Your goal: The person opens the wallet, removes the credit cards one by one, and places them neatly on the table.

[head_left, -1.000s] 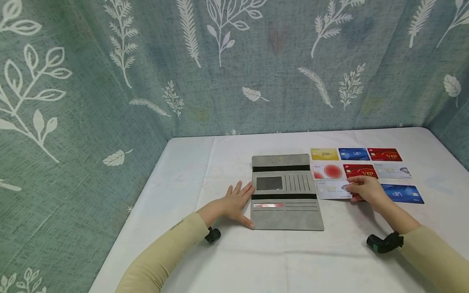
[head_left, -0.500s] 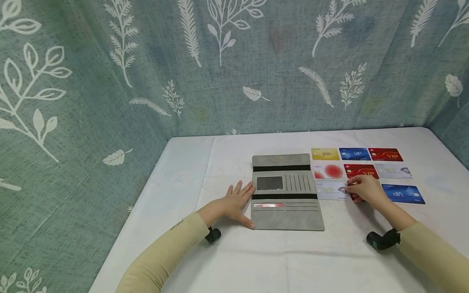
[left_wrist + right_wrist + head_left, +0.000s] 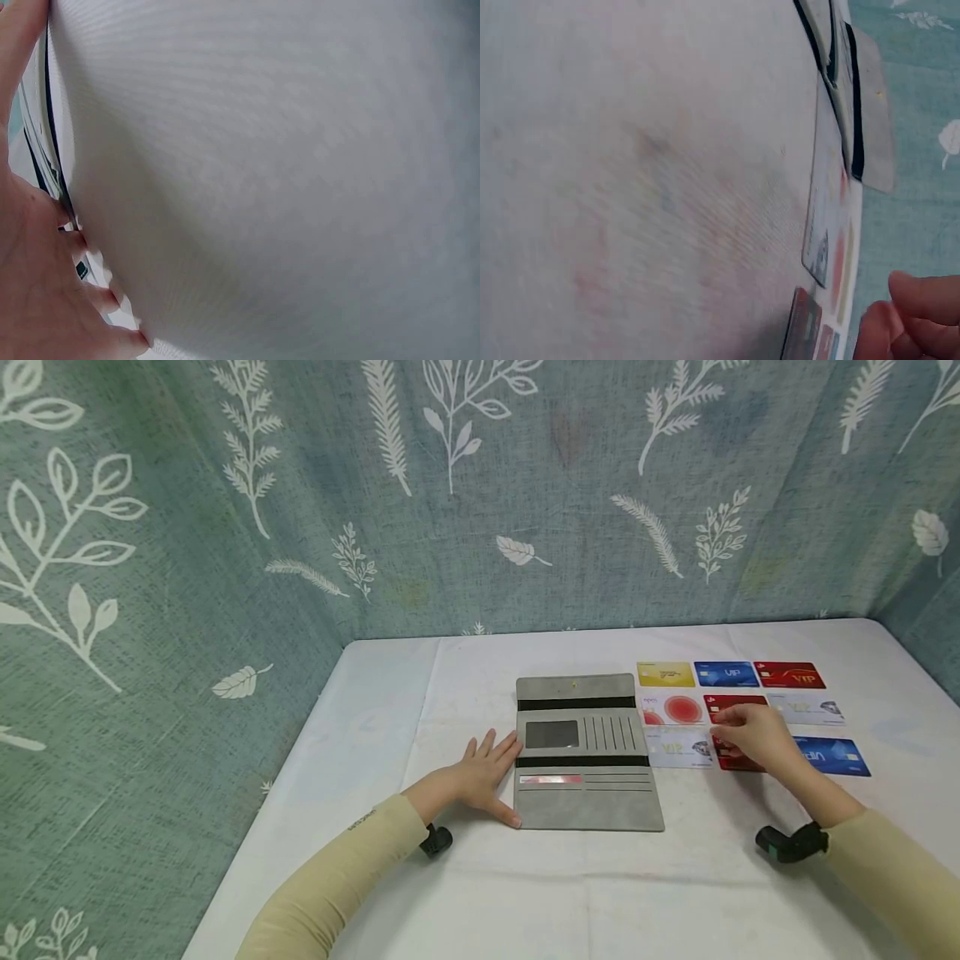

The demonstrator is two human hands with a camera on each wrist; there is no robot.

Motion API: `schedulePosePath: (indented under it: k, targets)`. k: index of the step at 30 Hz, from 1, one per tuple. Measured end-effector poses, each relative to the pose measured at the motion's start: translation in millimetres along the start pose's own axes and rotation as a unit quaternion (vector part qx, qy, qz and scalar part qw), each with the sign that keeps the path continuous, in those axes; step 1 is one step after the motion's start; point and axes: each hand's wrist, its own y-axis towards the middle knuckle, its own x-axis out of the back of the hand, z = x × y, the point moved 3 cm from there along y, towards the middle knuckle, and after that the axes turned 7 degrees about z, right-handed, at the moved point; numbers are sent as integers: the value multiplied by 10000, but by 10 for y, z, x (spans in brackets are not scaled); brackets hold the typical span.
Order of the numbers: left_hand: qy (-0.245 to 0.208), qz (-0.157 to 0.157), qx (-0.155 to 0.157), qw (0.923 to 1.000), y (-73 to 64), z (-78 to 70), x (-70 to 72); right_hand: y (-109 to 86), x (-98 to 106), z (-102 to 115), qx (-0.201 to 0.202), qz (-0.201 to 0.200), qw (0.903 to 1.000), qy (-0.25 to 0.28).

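Note:
A long grey wallet (image 3: 592, 814) lies unfolded in the middle of the table, with a clear window, card slots and a pink strip showing in one lower slot. My left hand (image 3: 480, 777) is spread flat on its left side, the fingertips touching its edge. To the wallet's right, cards lie in rows. My right hand (image 3: 761, 739) hovers over a red card (image 3: 731, 760) in the nearest row, thumb and fingers bent, with nothing seen between them. Left of it is a white VIP card (image 3: 675, 749); a blue card (image 3: 836, 757) lies on its right, partly covered by the hand.
Farther back are a yellow card (image 3: 665, 674), a blue VIP card (image 3: 726, 674), two red VIP cards, a white card with red circles (image 3: 671, 710) and another white card (image 3: 806, 708). A white cloth covers the table (image 3: 570, 902); a patterned green curtain (image 3: 480, 585) stands behind it.
My right hand has let go of the white VIP card's right edge and risen slightly up and right, uncovering the red card beneath it. The left hand has stayed in place.

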Motion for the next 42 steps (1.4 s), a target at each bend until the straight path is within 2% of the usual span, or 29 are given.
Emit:
schedulePosePath:
  k: [3,8,13,16,24,32,39,42]
  targets:
    - [-12,8,12,10000,11,9,-7,-9,-72,42,246,236,9980,-530]
    - [-49,18,8,10000,14,13,-9,-5,-210,78,595,652,9916,-941]
    - [-57,18,19,10000,11,5,-3,18,-274,99,1033,641,9792,-1624]
    - [-43,11,23,10000,6,0,1,28,-263,108,1157,705,9747,-1780]
    - [-77,2,-5,10000,9,9,-13,32,-199,89,1394,1015,9682,-1814]
    - [-93,9,22,10000,5,3,-11,31,-153,50,1440,1095,9639,-1955]
    - [-30,0,17,10000,3,-3,-8,32,-147,39,1473,1090,9647,-1890]
    - [-43,13,11,10000,1,-7,-8,19,-73,67,1401,887,9730,-1603]
